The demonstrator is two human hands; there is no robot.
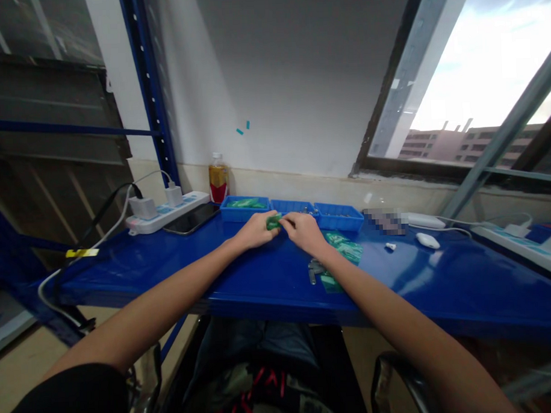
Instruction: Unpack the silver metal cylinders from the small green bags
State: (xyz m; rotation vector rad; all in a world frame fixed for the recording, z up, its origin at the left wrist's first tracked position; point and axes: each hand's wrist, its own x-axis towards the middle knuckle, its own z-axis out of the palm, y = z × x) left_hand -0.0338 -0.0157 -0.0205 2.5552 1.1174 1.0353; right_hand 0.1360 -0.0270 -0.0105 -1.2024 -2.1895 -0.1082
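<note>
Head view. At the middle of the blue table (169,258), left hand (256,230) and right hand (304,231) close together. Fingertips of both pinched on one small green piece (273,221) between them, low over the tabletop.

At 12 o'clock from the hands, just behind, a row of three blue trays:
- left tray (245,209), with green pieces inside
- middle tray (293,204)
- right tray (339,217), contents too small to tell

At 11 o'clock, a bottle (218,183) upright near the wall. At 10 o'clock, a dark phone (192,219) lying flat, just beside a white power strip (167,212) with chargers plugged in.

At 4 o'clock from the right hand, beside the forearm, a pile of green packets (349,249) and a few grey metal parts (313,271). At 3 o'clock, well apart, a white oval device (427,240) and a tiny white bit (390,246).
</note>
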